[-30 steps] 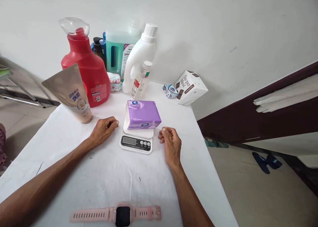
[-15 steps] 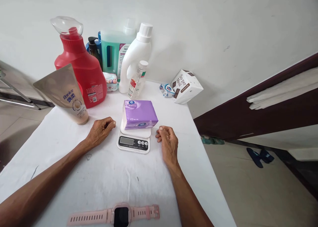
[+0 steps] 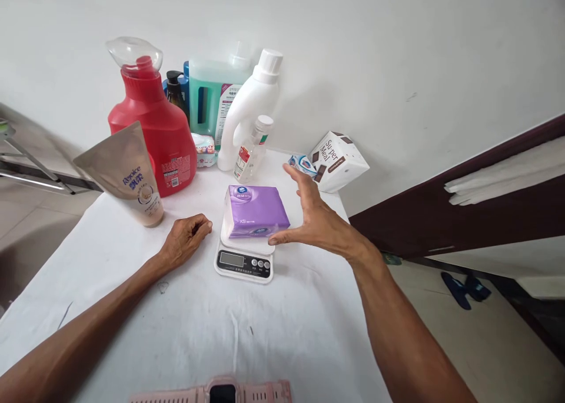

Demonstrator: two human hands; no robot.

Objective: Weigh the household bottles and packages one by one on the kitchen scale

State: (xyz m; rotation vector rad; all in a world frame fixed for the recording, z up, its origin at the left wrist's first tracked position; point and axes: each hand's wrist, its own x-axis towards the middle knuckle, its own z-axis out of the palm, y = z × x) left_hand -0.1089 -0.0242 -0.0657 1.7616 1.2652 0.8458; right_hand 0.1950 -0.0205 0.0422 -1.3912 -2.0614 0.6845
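Observation:
A purple tissue pack (image 3: 256, 211) lies on the platform of a white kitchen scale (image 3: 245, 265), whose display looks blank. My right hand (image 3: 311, 215) is open at the right end of the pack, thumb low near the scale and fingers stretched beyond the far right corner. Nothing is in its grip. To the left of the scale, my left hand (image 3: 188, 236) rests on the cloth with its fingers curled in; I see nothing in them. It is apart from the scale.
Behind stand a red detergent bottle (image 3: 150, 132), a beige Rejoice tube (image 3: 132, 179), a green jug (image 3: 207, 97), a white bottle (image 3: 249, 109) and a clear bottle (image 3: 251, 153). At right are a small blue-white box (image 3: 302, 164) and a Su-per Meal box (image 3: 338, 160). A pink watch (image 3: 223, 391) lies in front.
My right hand has opened, lifted and moved up and right to the tissue pack's right end. My left hand stays curled beside the scale. The view has shifted slightly.

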